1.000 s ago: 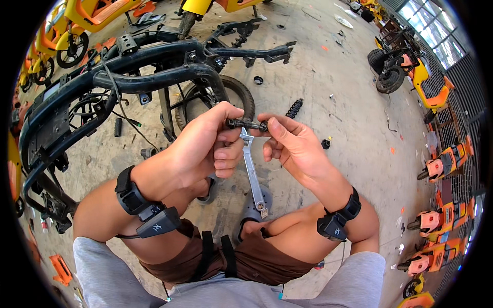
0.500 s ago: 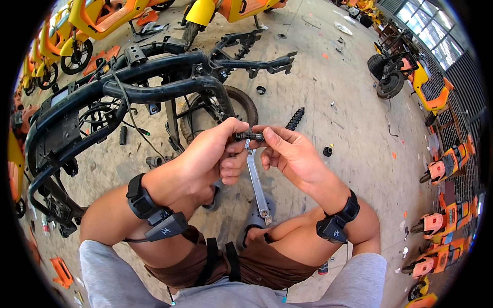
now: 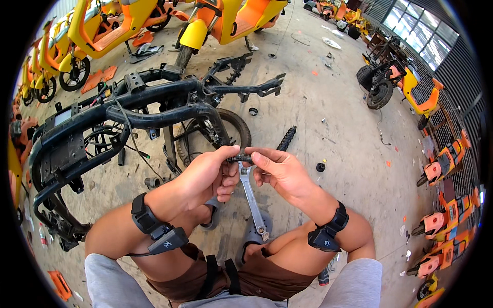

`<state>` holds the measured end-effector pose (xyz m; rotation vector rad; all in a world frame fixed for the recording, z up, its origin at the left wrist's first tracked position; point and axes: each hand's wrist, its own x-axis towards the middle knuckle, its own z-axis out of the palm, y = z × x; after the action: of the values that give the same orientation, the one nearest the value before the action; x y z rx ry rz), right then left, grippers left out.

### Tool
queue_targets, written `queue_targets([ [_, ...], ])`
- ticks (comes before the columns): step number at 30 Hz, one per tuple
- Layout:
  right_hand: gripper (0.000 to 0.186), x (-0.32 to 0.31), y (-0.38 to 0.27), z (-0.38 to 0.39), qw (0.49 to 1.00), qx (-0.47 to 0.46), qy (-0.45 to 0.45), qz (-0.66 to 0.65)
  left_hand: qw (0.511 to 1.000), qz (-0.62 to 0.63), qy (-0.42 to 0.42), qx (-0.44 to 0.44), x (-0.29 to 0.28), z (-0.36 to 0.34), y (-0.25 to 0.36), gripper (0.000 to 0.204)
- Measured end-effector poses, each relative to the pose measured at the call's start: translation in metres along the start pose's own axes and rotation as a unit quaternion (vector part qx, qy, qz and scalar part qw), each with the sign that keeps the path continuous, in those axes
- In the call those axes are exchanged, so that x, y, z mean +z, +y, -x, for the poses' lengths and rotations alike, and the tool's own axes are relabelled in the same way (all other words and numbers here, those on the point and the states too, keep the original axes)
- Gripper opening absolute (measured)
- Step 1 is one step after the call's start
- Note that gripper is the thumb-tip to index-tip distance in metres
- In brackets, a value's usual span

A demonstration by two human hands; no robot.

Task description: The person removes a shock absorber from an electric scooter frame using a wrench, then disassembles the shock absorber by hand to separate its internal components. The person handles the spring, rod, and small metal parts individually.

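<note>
My left hand [image 3: 208, 177] and my right hand [image 3: 280, 172] meet in front of me, both pinching a short dark bolt [image 3: 240, 159] held level between the fingertips. A silver wrench [image 3: 252, 197] hangs down from the bolt between my hands, its lower end above my knees. Which hand carries the wrench I cannot tell. Black sensor bands sit on both wrists. Just beyond my hands lies a stripped black scooter frame [image 3: 128, 120] with its wheel [image 3: 233, 128].
A black coil spring [image 3: 286, 138] and small dark rings [image 3: 320, 167] lie on the concrete floor to the right. Yellow and orange scooters [image 3: 221, 20] stand at the back and along the left; more orange scooters [image 3: 441, 164] line the right wall.
The view has tilted so my hands sit lower in the picture. Both hands keep the bolt and wrench, with only slight finger shifts.
</note>
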<state>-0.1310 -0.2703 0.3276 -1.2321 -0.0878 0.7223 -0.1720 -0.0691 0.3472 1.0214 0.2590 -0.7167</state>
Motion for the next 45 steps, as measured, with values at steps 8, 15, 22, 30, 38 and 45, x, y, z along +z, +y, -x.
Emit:
queue_targets([
  [8, 0.034, 0.003, 0.001, 0.003, 0.999, -0.02, 0.04, 0.017, 1.0, -0.029, -0.004, 0.011, -0.002, 0.0, -0.001, 0.042],
  [15, 0.031, -0.002, 0.006, 0.003, 0.995, -0.068, 0.038, 0.07, 1.0, -0.03, 0.005, 0.003, 0.0, 0.002, -0.001, 0.045],
  [22, 0.029, 0.012, 0.001, 0.011, 0.985, -0.146, 0.034, 0.085, 0.999, 0.009, -0.029, 0.019, -0.005, 0.004, 0.001, 0.049],
  [30, 0.028, 0.014, -0.001, 0.01, 0.991, -0.115, 0.053, 0.048, 0.996, -0.049, -0.013, 0.073, 0.004, 0.01, 0.001, 0.04],
  [38, 0.025, 0.012, -0.004, 0.01, 0.996, -0.078, 0.025, 0.037, 0.994, -0.077, 0.008, 0.072, -0.002, 0.005, 0.0, 0.036],
  [45, 0.026, 0.014, -0.004, 0.01, 0.992, -0.114, 0.023, 0.05, 0.996, -0.066, 0.002, 0.067, -0.005, 0.004, 0.002, 0.049],
])
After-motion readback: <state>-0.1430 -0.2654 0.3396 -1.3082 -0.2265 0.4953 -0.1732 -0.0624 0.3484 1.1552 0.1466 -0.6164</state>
